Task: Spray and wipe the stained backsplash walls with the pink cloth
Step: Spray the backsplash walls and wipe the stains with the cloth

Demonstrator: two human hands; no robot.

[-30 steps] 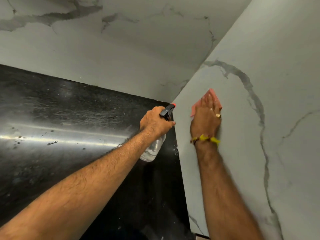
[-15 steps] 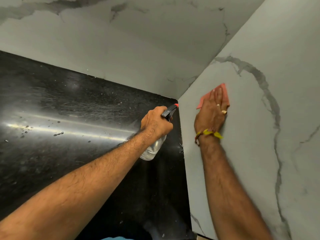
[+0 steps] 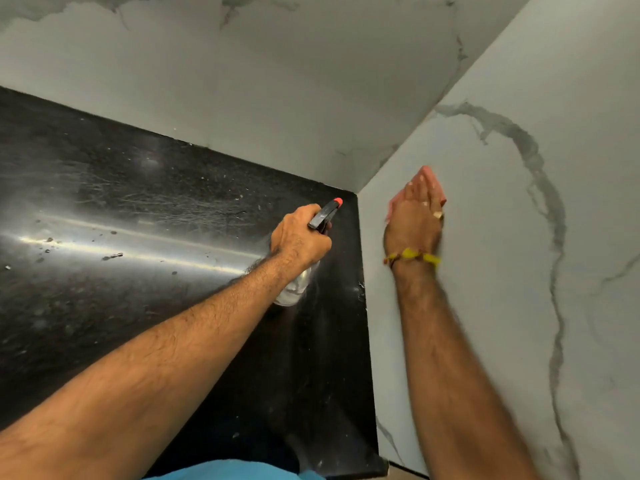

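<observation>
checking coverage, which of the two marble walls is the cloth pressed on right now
The right-hand wall, with the long grey vein: the right hand presses the pink cloth flat there.

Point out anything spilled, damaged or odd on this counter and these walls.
Nothing is damaged. The black countertop carries scattered droplets and pale streaks, most around its bright reflection at the left. The dark lines on the right wall look like marble veining, not cracks.

Cloth (image 3: 437,188) on right wall (image 3: 519,271), bottle (image 3: 294,289) left, over counter (image 3: 138,202)
</observation>
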